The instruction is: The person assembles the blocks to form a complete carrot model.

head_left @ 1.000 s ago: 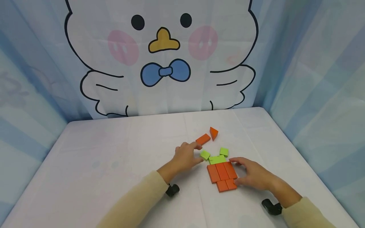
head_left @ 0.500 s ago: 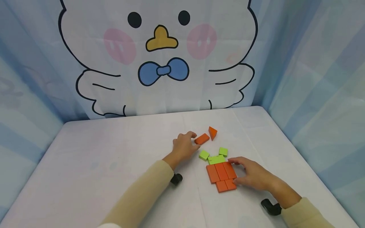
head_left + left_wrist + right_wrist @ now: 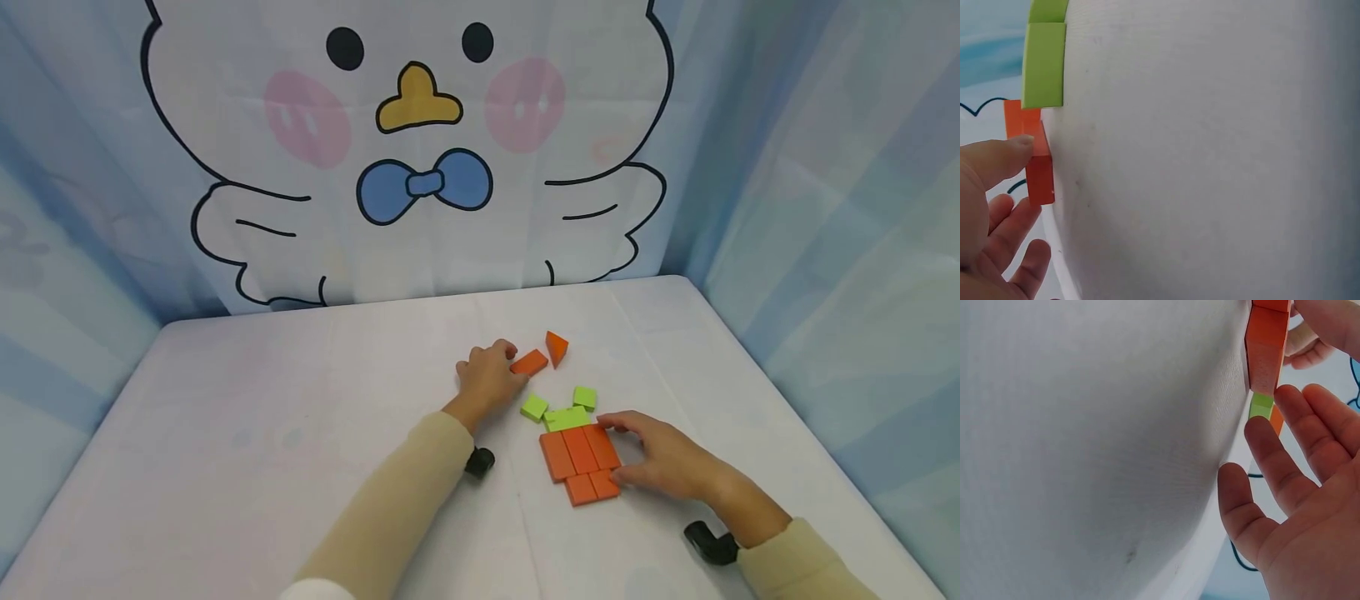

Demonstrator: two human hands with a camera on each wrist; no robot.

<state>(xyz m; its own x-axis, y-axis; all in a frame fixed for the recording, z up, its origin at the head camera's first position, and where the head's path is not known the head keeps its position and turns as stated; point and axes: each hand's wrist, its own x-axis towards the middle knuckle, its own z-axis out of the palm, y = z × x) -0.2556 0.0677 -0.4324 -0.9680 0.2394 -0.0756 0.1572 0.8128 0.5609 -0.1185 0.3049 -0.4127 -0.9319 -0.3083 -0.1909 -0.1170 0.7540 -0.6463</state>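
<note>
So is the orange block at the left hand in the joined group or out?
Out: in the head view, table and green blocks lie between the orange block, at the left hand, and the joined orange group.

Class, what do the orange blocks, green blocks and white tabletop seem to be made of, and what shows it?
Orange blocks: probably painted wood, possibly plastic; smooth, low-sheen faces with crisp edges and even colour.
Green blocks: likely the same material, with flat, satin-looking faces; no bare core shows.
White tabletop: seems covered in cloth or a thin flexible sheet, matt, with faint creases.
</note>
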